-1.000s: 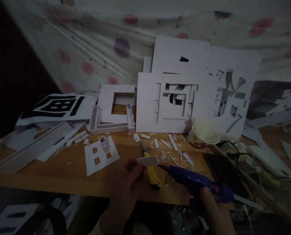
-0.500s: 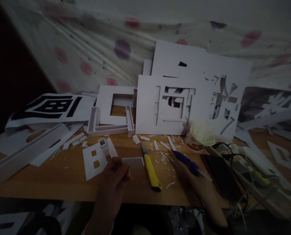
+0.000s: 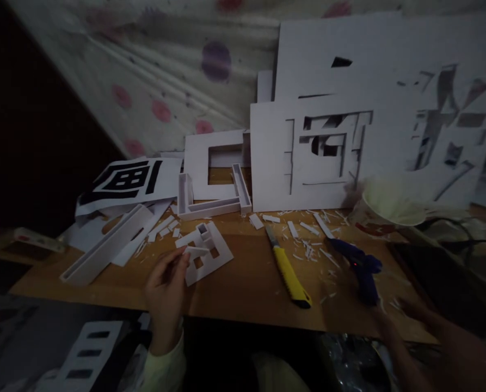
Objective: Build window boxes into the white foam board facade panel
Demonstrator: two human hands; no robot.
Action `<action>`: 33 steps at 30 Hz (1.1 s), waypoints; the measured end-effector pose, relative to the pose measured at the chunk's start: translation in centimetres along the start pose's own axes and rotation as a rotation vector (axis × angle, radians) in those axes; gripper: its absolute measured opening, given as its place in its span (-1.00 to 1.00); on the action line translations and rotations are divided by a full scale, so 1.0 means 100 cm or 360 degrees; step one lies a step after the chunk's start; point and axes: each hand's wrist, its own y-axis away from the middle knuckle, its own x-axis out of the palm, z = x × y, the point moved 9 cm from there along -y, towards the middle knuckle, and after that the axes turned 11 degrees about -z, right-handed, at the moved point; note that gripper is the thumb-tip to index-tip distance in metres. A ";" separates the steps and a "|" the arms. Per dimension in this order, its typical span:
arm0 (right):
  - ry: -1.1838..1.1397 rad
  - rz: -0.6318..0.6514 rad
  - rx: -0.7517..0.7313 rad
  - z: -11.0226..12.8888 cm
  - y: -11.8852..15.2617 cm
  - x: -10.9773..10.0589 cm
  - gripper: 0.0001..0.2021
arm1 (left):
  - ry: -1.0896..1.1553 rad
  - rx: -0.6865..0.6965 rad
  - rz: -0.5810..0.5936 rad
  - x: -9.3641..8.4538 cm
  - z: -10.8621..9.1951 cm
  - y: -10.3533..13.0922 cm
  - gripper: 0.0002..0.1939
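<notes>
My left hand [image 3: 167, 286] pinches a small white foam-board strip [image 3: 197, 251] between thumb and fingers. The strip is held over a white foam-board piece [image 3: 225, 251] with square cut-outs and a small raised box on it. Dim and partly blurred, my right hand [image 3: 438, 340] is at the lower right with its fingers apart. Just beyond those fingers lies a blue hot glue gun [image 3: 363, 272], a small red light showing on it. Between the hands rests a yellow utility knife [image 3: 290, 276], blade out and pointing away from me.
White scraps [image 3: 308, 245] litter the table [image 3: 243, 288]. Cut-out white boards [image 3: 269, 158] lean at the back beside a U-shaped white frame [image 3: 214, 207]. A paper cup [image 3: 379, 215] stands at right near a dark flat object [image 3: 426, 272]. A long white box piece [image 3: 104, 247] lies left.
My left hand has moved left with the strip, towards the cut-out piece. My right hand has drawn back from the glue gun towards the lower right. The view has shifted.
</notes>
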 end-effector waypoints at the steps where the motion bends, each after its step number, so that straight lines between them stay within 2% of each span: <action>1: -0.0186 0.0242 -0.0138 0.033 0.015 0.016 -0.66 | -0.0057 0.0107 0.0041 0.003 0.000 0.000 -0.80; 2: -0.0404 0.0450 -0.0281 0.071 0.032 0.033 -0.72 | -0.0104 0.0194 0.0076 0.007 0.000 0.001 -0.81; 3: -0.0609 0.0571 -0.0449 0.110 0.048 0.046 -0.77 | -0.0147 0.0265 0.0096 0.010 0.001 0.001 -0.82; 5: -0.0797 0.0755 -0.0728 0.175 0.078 0.076 -0.73 | -0.0215 0.0392 0.0118 0.016 0.002 0.002 -0.84; 6: -0.0829 0.0833 -0.0882 0.200 0.093 0.091 -0.71 | -0.0241 0.0450 0.0133 0.018 0.001 0.003 -0.85; 8: -0.0774 0.0967 -0.1060 0.226 0.116 0.120 -0.72 | -0.0269 0.0560 0.0178 0.024 -0.001 0.006 -0.89; 10: -0.0667 0.0990 -0.1030 0.226 0.125 0.140 -0.68 | -0.0265 0.0653 0.0224 0.029 -0.004 0.010 -0.90; 13: -0.0588 0.1022 -0.0973 0.214 0.132 0.153 -0.58 | -0.0265 0.0765 0.0259 0.036 -0.005 0.016 -0.89; 18: -0.0583 0.1034 -0.0961 0.209 0.136 0.155 -0.52 | -0.0362 0.0861 0.0332 0.046 0.002 0.023 -0.86; 33: -0.0669 0.1063 -0.0933 0.210 0.134 0.155 -0.52 | -0.0491 0.0842 0.0318 0.045 0.014 0.026 -0.85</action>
